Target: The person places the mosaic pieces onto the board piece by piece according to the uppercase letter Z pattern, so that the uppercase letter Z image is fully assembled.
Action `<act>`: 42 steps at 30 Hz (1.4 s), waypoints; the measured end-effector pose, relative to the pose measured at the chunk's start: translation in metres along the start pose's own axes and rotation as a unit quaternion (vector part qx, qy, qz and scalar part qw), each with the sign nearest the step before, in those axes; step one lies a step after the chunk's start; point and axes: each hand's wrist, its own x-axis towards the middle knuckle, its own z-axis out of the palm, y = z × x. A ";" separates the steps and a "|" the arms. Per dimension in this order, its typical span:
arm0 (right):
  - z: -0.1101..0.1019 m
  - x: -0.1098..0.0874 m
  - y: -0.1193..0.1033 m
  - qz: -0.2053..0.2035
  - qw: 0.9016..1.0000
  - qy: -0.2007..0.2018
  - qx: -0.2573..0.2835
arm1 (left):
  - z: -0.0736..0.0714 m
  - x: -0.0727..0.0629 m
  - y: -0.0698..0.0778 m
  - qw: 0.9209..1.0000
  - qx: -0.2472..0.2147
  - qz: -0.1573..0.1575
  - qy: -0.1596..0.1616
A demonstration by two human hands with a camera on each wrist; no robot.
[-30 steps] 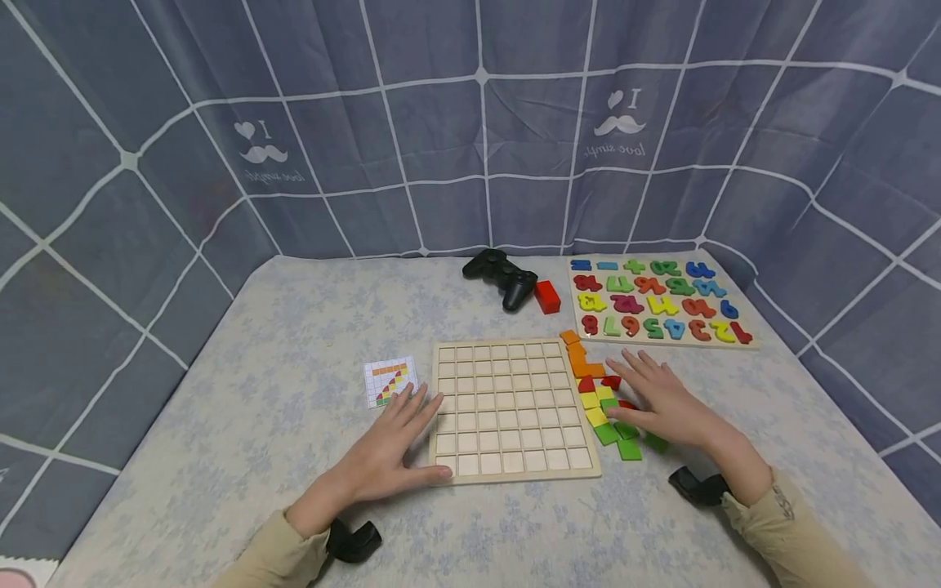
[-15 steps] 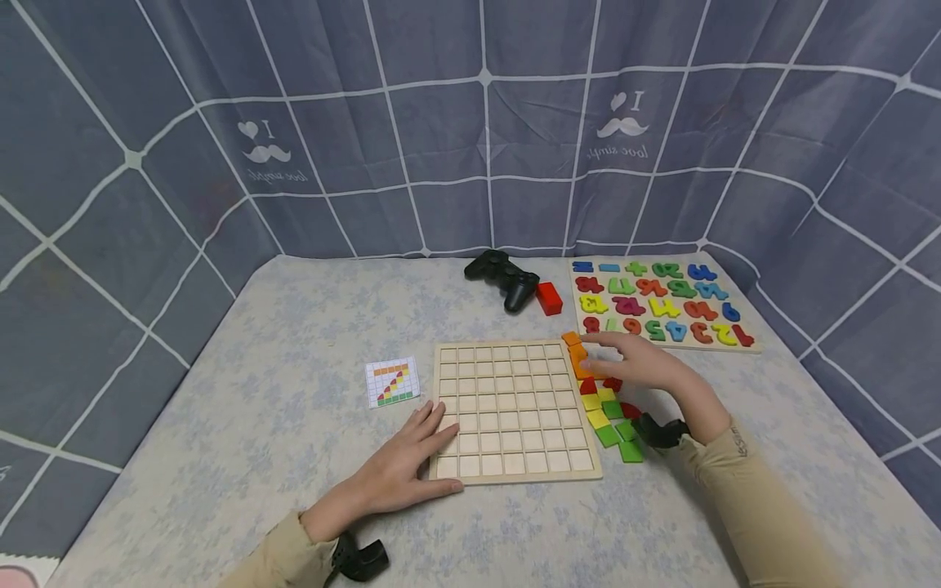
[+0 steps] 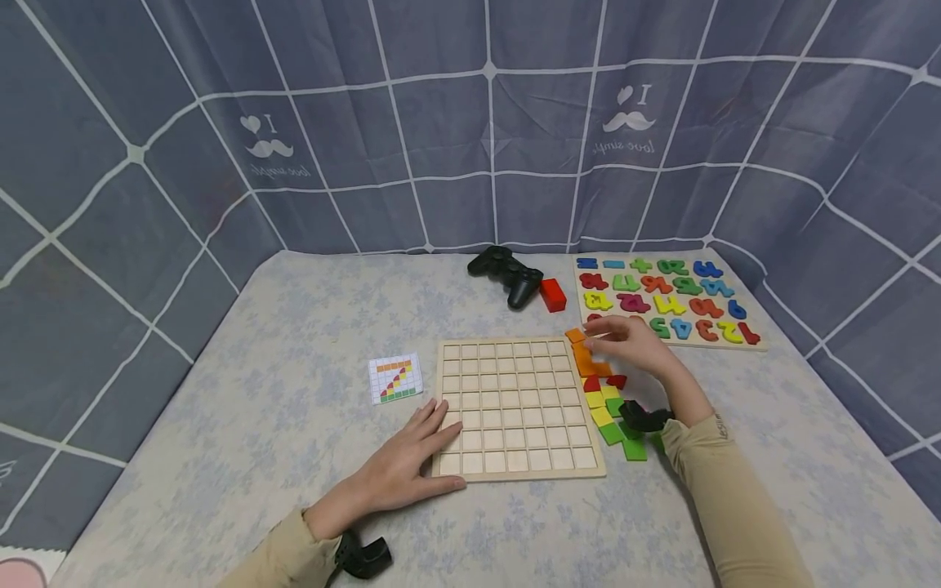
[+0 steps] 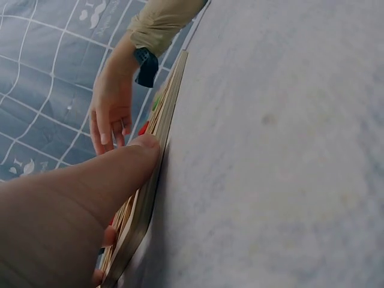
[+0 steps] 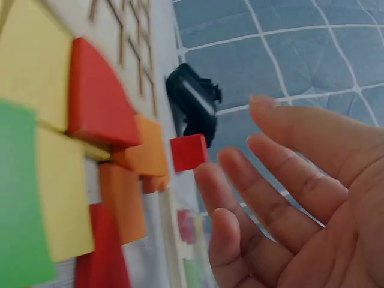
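My left hand (image 3: 400, 465) rests on the near left corner of a wooden grid board (image 3: 515, 408), fingers spread over its frame and thumb along the front edge, as the left wrist view also shows. Past the board's right side, my right hand (image 3: 625, 343) hovers by the orange tiles (image 3: 582, 361) with loosely bent fingers. Nothing is between those fingers in the right wrist view. Below the orange ones lie red tiles (image 5: 99, 96), yellow tiles (image 3: 597, 400) and green tiles (image 3: 635, 450); the right wrist partly covers them. A pattern card (image 3: 395, 377) lies left of the board.
A black game controller (image 3: 507, 276) and a red block (image 3: 553, 296) lie behind the grid board. At the back right is a number puzzle board (image 3: 757, 347), its front row partly hidden by my right hand. A blue checked curtain (image 3: 441, 139) surrounds the table.
My right hand has moved up and left from above the green and red tiles to the orange ones, its fingers bending more. My left hand has shifted slightly right, onto the board.
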 end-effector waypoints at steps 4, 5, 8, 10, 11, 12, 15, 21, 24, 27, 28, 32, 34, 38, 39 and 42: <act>0.003 0.002 0.006 0.004 1.000 -0.001 -0.009 | -0.001 0.000 0.000 1.000 -0.001 -0.002 -0.002; 0.004 0.002 0.007 0.006 1.000 -0.002 -0.012 | -0.001 0.000 0.000 1.000 -0.001 -0.002 -0.002; 0.007 0.004 0.011 0.011 1.000 -0.003 -0.022 | -0.001 -0.001 -0.001 1.000 0.005 0.001 -0.004; 0.009 0.004 0.013 0.012 1.000 -0.002 -0.029 | -0.001 -0.001 -0.002 1.000 0.011 0.003 -0.005; 0.010 0.005 0.015 0.016 0.999 -0.001 -0.030 | -0.001 -0.001 -0.002 1.000 0.013 0.004 -0.007; 0.010 0.005 0.016 0.018 0.999 -0.001 -0.031 | -0.001 -0.001 -0.002 1.000 0.015 0.005 -0.009; 0.012 0.008 0.020 0.022 0.999 -0.002 -0.040 | -0.002 0.000 -0.002 1.000 0.016 0.007 -0.012; 0.016 0.010 0.026 0.038 0.998 -0.006 -0.048 | -0.002 -0.001 -0.003 1.000 0.021 0.006 -0.014; 0.017 0.010 0.025 0.040 0.998 -0.005 -0.049 | -0.002 -0.001 -0.003 1.000 0.024 0.006 -0.014; 0.017 0.010 0.024 0.038 0.998 -0.005 -0.046 | -0.002 -0.001 -0.003 1.000 0.027 0.006 -0.013; 0.017 0.010 0.024 0.038 0.998 -0.005 -0.046 | -0.002 -0.001 -0.003 1.000 0.028 0.006 -0.013; 0.017 0.008 0.023 0.033 0.998 -0.005 -0.047 | -0.001 -0.001 -0.004 0.999 0.030 0.010 -0.013; 0.016 0.008 0.023 0.030 0.998 -0.004 -0.051 | -0.002 -0.001 -0.004 0.999 0.031 0.010 -0.014; 0.017 0.009 0.022 0.034 0.998 -0.002 -0.052 | -0.003 -0.001 -0.005 0.999 0.029 0.003 -0.023; 0.017 0.009 0.021 0.033 0.998 -0.004 -0.053 | -0.003 -0.001 -0.005 0.999 0.029 0.000 -0.025; 0.016 0.010 0.016 0.033 0.998 -0.012 -0.053 | -0.004 -0.001 -0.004 0.999 0.026 -0.006 -0.031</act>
